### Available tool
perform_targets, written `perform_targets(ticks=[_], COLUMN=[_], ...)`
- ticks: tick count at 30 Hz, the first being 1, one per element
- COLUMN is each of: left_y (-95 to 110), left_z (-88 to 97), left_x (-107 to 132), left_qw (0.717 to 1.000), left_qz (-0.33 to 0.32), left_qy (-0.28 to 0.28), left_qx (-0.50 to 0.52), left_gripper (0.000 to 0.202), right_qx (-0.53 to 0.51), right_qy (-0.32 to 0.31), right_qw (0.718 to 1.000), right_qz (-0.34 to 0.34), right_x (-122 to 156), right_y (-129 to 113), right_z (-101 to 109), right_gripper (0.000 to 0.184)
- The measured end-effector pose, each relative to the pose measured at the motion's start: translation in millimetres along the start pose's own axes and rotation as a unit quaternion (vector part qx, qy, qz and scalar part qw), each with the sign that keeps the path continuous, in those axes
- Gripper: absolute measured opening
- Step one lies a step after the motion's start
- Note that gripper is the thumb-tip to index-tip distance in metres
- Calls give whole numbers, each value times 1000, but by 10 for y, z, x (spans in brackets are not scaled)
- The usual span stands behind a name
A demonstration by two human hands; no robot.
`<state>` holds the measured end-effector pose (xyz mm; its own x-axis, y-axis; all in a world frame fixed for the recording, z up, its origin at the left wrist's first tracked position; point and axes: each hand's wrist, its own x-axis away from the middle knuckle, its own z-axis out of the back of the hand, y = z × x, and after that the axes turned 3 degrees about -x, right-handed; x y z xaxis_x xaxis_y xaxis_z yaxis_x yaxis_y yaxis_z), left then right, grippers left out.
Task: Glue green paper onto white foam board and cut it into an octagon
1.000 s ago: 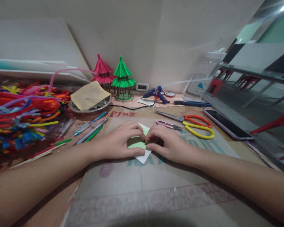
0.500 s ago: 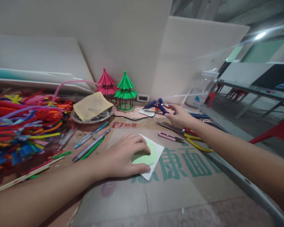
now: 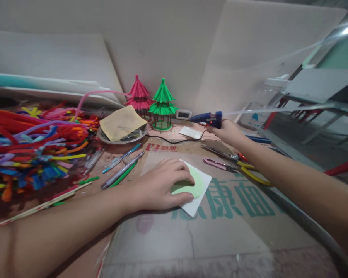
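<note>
My left hand [image 3: 159, 185] presses down on a pale green paper circle [image 3: 191, 186] lying on a white paper square [image 3: 201, 193], fingers curled over its left edge, on the printed cardboard sheet [image 3: 220, 227]. My right hand [image 3: 227, 131] reaches far across and is closed round the handle of a blue hot glue gun [image 3: 207, 117], which is lifted off the table with its nozzle pointing left. Its black cord [image 3: 174, 139] trails over the cardboard.
A heap of coloured pipe cleaners [image 3: 31, 146] fills the left. Pens [image 3: 123, 166] lie beside it. Pink [image 3: 138, 94] and green [image 3: 162, 102] paper pagodas stand at the back by a foil dish [image 3: 121, 133]. Scissors [image 3: 249, 166] and snips [image 3: 219, 164] lie under my right forearm.
My right hand left the paper, reached to the back right, gripped the glue gun and lifted it. My left hand stayed on the green circle. The camera has shifted.
</note>
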<state>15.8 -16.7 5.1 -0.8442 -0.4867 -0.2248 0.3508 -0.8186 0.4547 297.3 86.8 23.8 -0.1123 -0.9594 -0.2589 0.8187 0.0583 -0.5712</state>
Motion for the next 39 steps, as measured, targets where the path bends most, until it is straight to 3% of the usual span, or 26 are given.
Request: perform_targets(ticks=[3,7,13,16,19,25,33,39], left_y=[-3,-9,-17,-32,-63,-111,-97,-115], left_z=[19,40,39,32,36,67,53,43], left_x=[2,-4,-12,-12,-22,-52,-59,-56], left_qw=[1000,1000,1000,1000,1000,999,999,999], left_qz=[0,5,-8,-14,-20,-33,-40,-47], left_qy=[-15,-16,-15,-12,-19,-35,-27,-26], left_qx=[6,4,12,8,7,11,5,3], left_gripper=[33,35,26,27,24,24,22,22], right_qx=[-48,-178,-241,-226,-183,-114,-80,-16], right_qy=[-4,-81,-263,-317,-326,-299,-301,-300], right_qw=[998,980,929,911,914,940,945,953], right_qz=[32,29,98,136,155,117,102,47], right_x=[396,1006,1530,1602,1627,1703,1756,1773], right_y=[-49,-116,-54,-65,-131,-217,-429,-545], right_z=[221,397,539,582,591,541,546,553], right_gripper=[28,43,29,23,28,35,40,45])
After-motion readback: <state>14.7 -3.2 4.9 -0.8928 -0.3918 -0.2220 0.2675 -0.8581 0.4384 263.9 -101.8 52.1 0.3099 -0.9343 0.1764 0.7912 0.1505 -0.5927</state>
